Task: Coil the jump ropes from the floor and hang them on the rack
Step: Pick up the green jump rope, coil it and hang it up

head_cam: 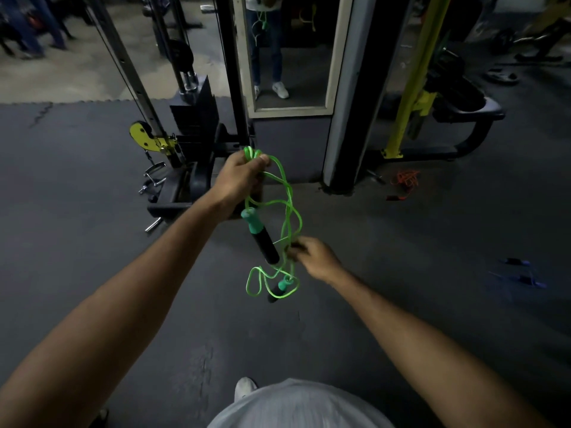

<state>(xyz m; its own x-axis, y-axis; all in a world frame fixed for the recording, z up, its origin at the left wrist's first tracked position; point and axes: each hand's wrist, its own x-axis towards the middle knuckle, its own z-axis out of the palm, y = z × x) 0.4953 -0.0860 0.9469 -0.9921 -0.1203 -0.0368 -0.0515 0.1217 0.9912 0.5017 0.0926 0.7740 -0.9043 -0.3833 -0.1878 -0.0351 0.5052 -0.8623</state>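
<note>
Left grip [239,177]: clenched round the bunched top loops of the green jump rope [289,193], held out ahead, above the floor [92,186].
Right grip [315,257]: lower and nearer the body, fingers curled, pinching strands of the same rope just beside the upper handle [262,239].
Green jump rope: off the floor, hanging in loose loops between both grips.
Handles: the upper one, black with a teal cap, hangs below the left grip; the lower handle [279,290] dangles among the bottom loops.
Orange jump rope [406,180]: heaped on the floor at the foot of a dark pillar, well apart from the hands.
Blue jump rope [522,273]: on the floor at far right, blurred.
Ahead: cable machine [194,118] with a weight stack, left of a framed mirror [290,57]; a yellow post [414,72] to the right.
Mirror: reflects a person's legs and green rope.
</note>
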